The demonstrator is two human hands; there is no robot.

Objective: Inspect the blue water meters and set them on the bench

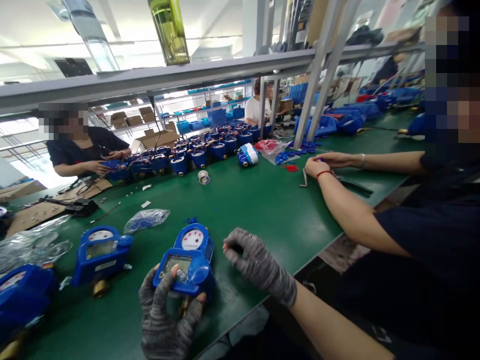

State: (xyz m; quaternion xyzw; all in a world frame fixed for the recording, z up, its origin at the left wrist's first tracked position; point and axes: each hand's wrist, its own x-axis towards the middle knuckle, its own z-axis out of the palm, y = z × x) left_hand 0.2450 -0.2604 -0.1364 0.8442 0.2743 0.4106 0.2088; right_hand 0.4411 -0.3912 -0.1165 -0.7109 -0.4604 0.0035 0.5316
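A blue water meter [187, 265] with a round dial, a small display window and a brass fitting below stands tilted on the green table. My left hand [168, 310], in a grey fingerless glove, is closed around its near side, with fingertips on the display frame and the thumb low by the fitting. My right hand [258, 260], gloved alike, hovers just right of the meter, apart from it. Its fingers are loosely curled with a gap between them, and nothing shows in them. Small blue parts [191, 220] lie behind the meter.
More blue meters [101, 255] stand at left, beside a plastic bag [146, 220]. A solder spool [203, 177] and rows of meters [198, 155] lie farther back. At right, a co-worker's hands [322, 165] work near a hex key [303, 179]. A shelf [225, 70] spans overhead.
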